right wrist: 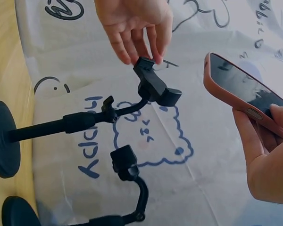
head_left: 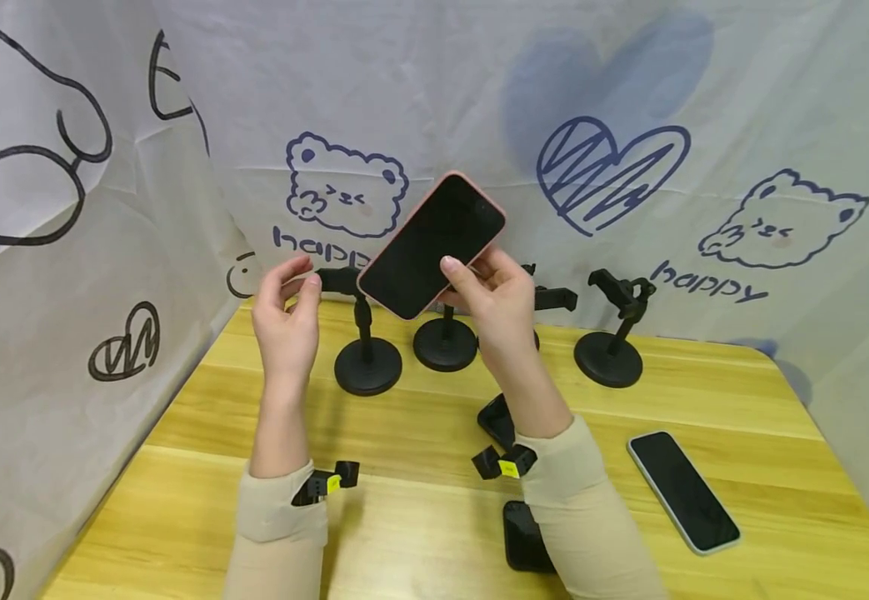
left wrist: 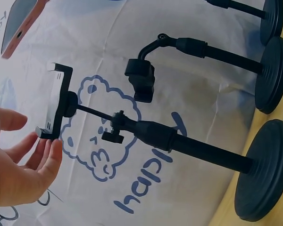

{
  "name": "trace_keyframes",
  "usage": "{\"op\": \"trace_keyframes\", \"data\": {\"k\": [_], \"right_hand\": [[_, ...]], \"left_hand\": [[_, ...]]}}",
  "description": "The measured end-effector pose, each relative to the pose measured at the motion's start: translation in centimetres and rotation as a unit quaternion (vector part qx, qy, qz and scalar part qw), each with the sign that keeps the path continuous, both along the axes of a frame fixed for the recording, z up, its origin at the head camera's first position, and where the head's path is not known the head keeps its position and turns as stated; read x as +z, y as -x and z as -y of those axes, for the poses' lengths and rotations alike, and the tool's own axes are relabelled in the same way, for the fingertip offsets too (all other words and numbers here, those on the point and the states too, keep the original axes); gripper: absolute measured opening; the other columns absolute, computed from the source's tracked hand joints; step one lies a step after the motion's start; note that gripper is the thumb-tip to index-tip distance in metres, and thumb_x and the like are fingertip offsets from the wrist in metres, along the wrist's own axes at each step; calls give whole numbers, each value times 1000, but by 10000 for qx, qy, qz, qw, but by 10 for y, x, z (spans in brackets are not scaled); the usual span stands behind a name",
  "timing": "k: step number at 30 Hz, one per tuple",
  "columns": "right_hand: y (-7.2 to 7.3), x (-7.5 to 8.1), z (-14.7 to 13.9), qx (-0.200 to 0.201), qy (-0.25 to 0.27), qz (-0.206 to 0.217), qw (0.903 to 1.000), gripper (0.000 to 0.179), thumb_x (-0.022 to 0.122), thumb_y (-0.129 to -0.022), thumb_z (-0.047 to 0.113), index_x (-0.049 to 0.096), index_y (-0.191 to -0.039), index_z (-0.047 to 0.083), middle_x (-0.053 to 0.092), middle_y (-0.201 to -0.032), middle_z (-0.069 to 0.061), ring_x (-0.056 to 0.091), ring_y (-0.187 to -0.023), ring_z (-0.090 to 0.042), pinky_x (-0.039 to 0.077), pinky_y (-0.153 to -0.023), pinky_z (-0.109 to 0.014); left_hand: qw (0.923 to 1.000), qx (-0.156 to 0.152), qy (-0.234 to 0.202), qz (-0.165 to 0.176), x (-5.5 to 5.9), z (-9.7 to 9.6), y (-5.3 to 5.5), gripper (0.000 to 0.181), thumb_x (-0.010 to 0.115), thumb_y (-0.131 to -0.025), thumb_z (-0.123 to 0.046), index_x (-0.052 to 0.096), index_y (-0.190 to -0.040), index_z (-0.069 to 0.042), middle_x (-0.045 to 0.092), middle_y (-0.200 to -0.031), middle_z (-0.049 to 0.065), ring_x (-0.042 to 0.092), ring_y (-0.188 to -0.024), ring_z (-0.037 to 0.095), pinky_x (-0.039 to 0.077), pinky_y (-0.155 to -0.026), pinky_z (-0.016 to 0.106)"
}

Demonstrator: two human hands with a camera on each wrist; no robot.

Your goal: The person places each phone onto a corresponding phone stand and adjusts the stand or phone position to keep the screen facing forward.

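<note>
My right hand (head_left: 505, 312) holds a phone (head_left: 430, 250) in a pink case, its thumb over the dark screen and its fingers behind. The phone is tilted in the air, in front of the patterned cloth. My left hand (head_left: 284, 325) is at the outer end of the clamp on the leftmost black phone stand (head_left: 368, 368). In the left wrist view, fingertips (left wrist: 54, 148) meet the lower end of that clamp (left wrist: 61, 101), while the thumb stands apart from it. No phone sits in the clamp. In the right wrist view, the phone (right wrist: 240, 87) is apart from the clamp (right wrist: 153, 84).
Behind the hands stand more black phone stands, one in the middle (head_left: 445, 346), one partly hidden by my right hand, and one at right (head_left: 608, 360). A white-edged phone (head_left: 684, 492) lies at right on the wooden table (head_left: 412, 467). Dark phones (head_left: 496, 421) lie partly under my right arm.
</note>
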State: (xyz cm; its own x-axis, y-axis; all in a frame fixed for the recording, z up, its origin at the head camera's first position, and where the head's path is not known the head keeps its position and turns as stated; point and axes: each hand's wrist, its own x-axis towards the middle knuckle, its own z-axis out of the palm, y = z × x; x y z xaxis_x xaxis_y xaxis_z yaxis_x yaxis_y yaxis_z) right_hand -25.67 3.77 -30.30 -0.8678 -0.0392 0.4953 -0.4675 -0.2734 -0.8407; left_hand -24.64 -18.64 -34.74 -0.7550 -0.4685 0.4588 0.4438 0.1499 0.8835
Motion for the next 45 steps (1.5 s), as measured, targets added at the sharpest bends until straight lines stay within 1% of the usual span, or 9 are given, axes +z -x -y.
{"op": "trace_keyframes", "data": {"k": [4,8,13,17,21,29,32,38,45], "right_hand": [[15,10,14,155,-9,126,9998,29,69,-100,3,66,-126,-7,72,-111,-16,75,-92,-20,64,-80,-41],[28,18,29,304,80,353,9989,28,69,-100,3,66,-126,-6,71,-111,-17,75,-93,-20,63,-82,-42],[42,25,43,408,-2,527,9978,28,69,-100,4,66,-127,-4,70,-112,-17,75,-93,-23,63,-82,-43],[49,28,52,437,-114,649,9969,30,69,-100,4,66,-129,-4,70,-115,-18,75,-96,-26,64,-82,-42],[54,29,58,465,-269,794,9954,31,70,-99,4,66,-129,-4,70,-113,-17,74,-98,-28,64,-81,-40],[59,20,63,441,-790,934,9915,31,71,-99,9,68,-129,0,69,-112,-15,73,-93,-26,64,-80,-37],[60,16,64,596,-742,1034,9901,32,70,-101,8,66,-131,0,70,-114,-15,73,-95,-27,64,-81,-38],[61,13,66,1059,-291,1086,9880,34,63,-104,4,60,-137,-3,68,-116,-14,71,-102,-26,61,-89,-43],[63,7,67,1088,-553,758,9896,41,65,-102,1,55,-141,-2,66,-127,-21,71,-112,-35,62,-88,-39]], "left_hand": [[9988,-245,-407,150,-2,1,2,30,59,-105,-3,64,-132,6,64,-128,12,63,-101,11,55,-89,24],[9963,-412,-696,286,-3,2,4,28,58,-105,-3,66,-131,6,65,-121,7,65,-96,15,56,-92,26],[9951,-477,-714,481,-4,3,5,28,59,-105,-6,69,-129,4,66,-115,4,66,-100,26,56,-96,29],[9948,-533,-740,459,-4,2,4,28,59,-105,-5,68,-130,4,66,-116,5,66,-100,21,56,-97,30],[9939,-596,-830,408,-4,2,4,28,58,-105,-3,67,-131,6,66,-117,6,66,-100,15,56,-96,28],[9940,-516,-840,475,-2,1,3,29,59,-104,0,66,-131,8,66,-114,6,66,-100,14,57,-93,25],[9942,-478,-816,508,-1,0,3,28,59,-104,1,65,-130,9,66,-112,6,66,-100,14,57,-93,25],[9945,-430,-812,506,-2,-1,4,29,60,-104,1,65,-130,10,66,-112,6,67,-100,14,58,-93,25],[9946,-446,-812,472,-3,-2,5,29,61,-103,1,64,-130,10,65,-114,8,67,-104,15,57,-96,27]]}}
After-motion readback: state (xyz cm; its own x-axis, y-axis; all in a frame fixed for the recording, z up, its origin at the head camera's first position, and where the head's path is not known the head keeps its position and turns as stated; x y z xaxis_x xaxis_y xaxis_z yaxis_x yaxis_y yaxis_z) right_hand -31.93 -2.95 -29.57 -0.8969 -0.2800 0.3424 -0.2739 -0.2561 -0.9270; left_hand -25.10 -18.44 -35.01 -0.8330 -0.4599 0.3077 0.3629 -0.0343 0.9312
